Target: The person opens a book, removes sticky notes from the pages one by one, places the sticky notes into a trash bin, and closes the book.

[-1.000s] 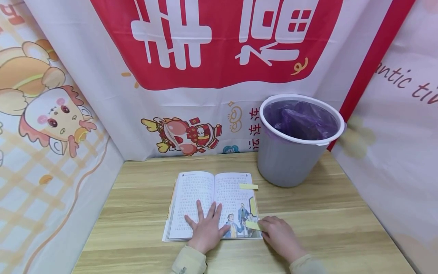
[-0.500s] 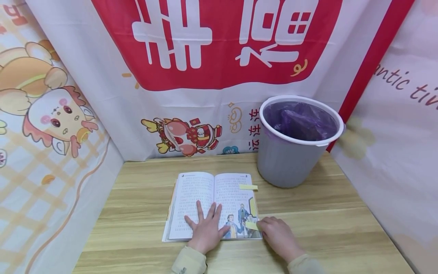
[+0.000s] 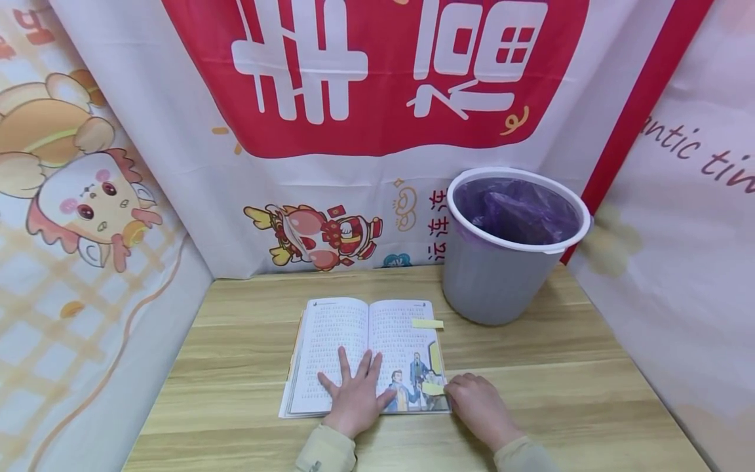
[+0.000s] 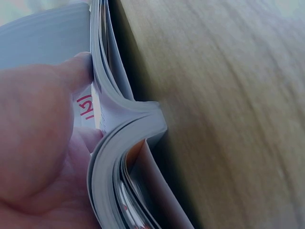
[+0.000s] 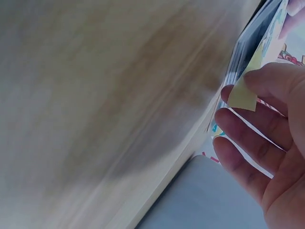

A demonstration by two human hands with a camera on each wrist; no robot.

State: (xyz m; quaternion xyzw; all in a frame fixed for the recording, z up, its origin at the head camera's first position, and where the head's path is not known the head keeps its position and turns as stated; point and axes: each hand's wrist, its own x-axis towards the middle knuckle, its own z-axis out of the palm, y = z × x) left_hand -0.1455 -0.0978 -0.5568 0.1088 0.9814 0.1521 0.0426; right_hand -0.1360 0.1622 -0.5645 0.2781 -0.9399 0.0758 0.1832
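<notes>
An open book [image 3: 339, 321] lies on the wooden table, with printed text and a colour picture at the lower right. My left hand [image 3: 356, 400] rests on it near the gutter, fingers spread across the left page and the thumb on the right page. At the right page's outer edge, my right hand [image 3: 480, 406] pinches the end of a yellow sticky note strip [image 3: 432, 389] between thumb and index finger. In the right wrist view the sticky strip [image 5: 244, 95] hangs past the page edge. Higher on that page, another yellow strip [image 3: 427, 324] sticks out over the edge.
A grey trash can [image 3: 495, 282] with a white rim and purple liner stands behind and to the right of the book. Printed cloth [image 3: 307, 177] hangs around the table [image 3: 236, 354] at the back and both sides.
My right fingertips have shifted very slightly left along the lower yellow strip, and a little less of it shows. The left hand stays in place on the book.
</notes>
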